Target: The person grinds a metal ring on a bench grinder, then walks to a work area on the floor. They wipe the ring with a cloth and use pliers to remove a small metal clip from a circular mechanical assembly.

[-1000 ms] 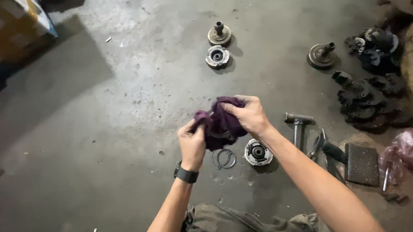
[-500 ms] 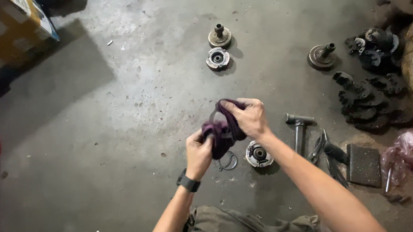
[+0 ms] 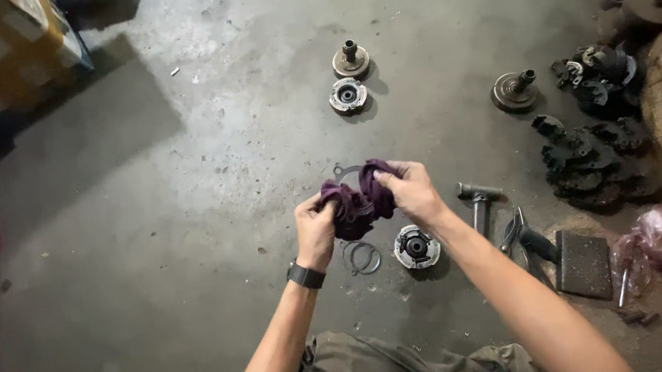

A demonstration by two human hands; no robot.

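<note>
We count two hands, the left hand (image 3: 315,230) and the right hand (image 3: 414,191), both closed on one purple rag (image 3: 357,200) with one thin metal plate (image 3: 343,171) showing behind it. Round metal hub parts on the floor: four — two at upper centre (image 3: 351,58) (image 3: 348,96), one at upper right (image 3: 515,90), one at centre (image 3: 417,247). Thin rings (image 3: 364,256) beside the last: two, it seems. One hammer (image 3: 479,198). Dark greasy part heaps at right: two (image 3: 598,78) (image 3: 589,162). One black wristwatch (image 3: 306,275).

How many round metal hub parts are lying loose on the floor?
4: two stacked top centre, one right, one below the hands. The dark pile may hide more.
</note>
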